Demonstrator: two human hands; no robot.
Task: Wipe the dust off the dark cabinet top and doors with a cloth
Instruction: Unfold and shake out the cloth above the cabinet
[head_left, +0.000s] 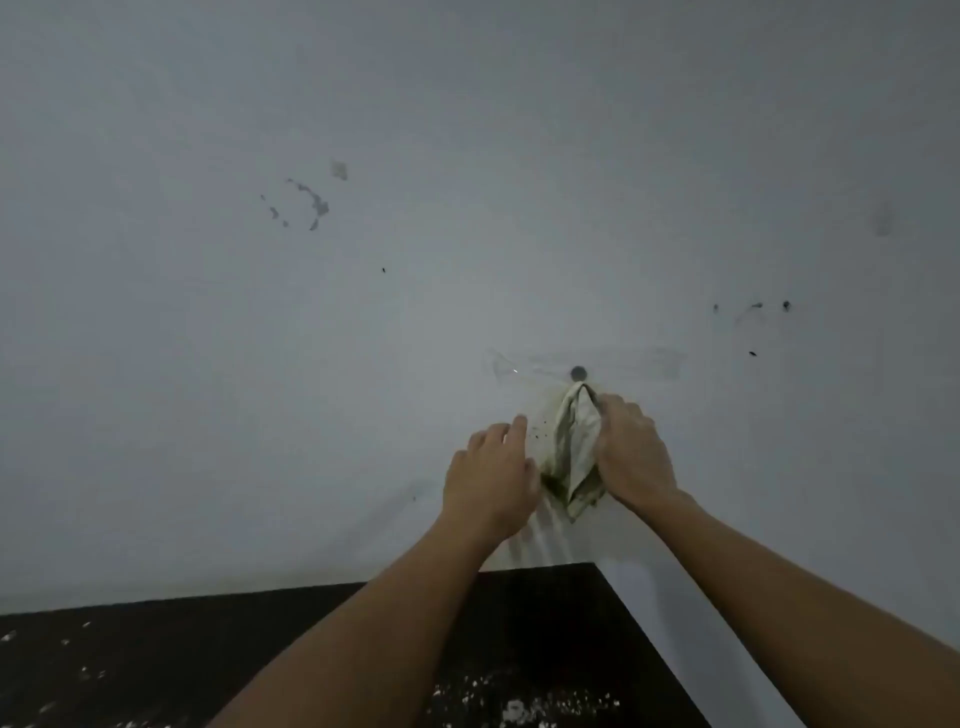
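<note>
A pale greenish cloth (574, 447) hangs against the wall from a dark nail or hook (578, 372). My right hand (631, 454) grips the cloth's right side near its top. My left hand (491, 475) is raised just left of the cloth with straight fingers, close to its lower left edge; whether it touches the cloth I cannot tell. Below both arms lies the dark cabinet top (156, 670), speckled with white dust and flakes (524, 701).
A pale grey wall (467, 182) fills most of the view, with chipped paint marks (311, 205) upper left and small dark spots (753, 312) at the right. The cabinet's right edge (654, 644) runs diagonally to the bottom.
</note>
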